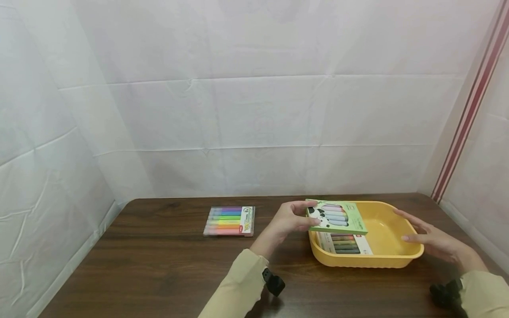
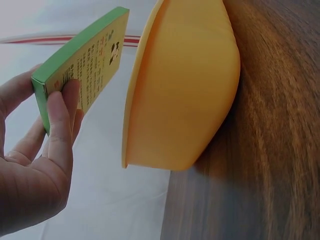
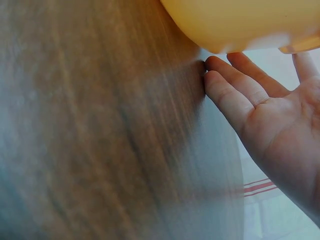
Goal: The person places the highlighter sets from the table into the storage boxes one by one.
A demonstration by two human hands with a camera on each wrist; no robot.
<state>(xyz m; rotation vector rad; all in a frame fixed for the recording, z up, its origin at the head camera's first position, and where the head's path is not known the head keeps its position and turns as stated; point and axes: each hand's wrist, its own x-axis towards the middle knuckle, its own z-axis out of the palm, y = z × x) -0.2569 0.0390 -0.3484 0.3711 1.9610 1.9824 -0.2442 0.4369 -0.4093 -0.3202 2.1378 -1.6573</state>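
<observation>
My left hand pinches the left end of a flat green box with pandas and pastel pens on its front. The box is tilted and held above the left part of a yellow plastic basket. In the left wrist view, the printed back of the box shows, thumb and fingers on either side of its end. Below it in the basket lies a clear-and-white pack of dark-toned pens, partly covered. My right hand is at the basket's right end, its fingers straight and spread along the outside, thumb over the rim.
A clear pack of rainbow-coloured highlighters lies on the dark wooden table, left of my left hand. White cloth walls stand behind the table and along both sides. A red-striped band runs down the right corner.
</observation>
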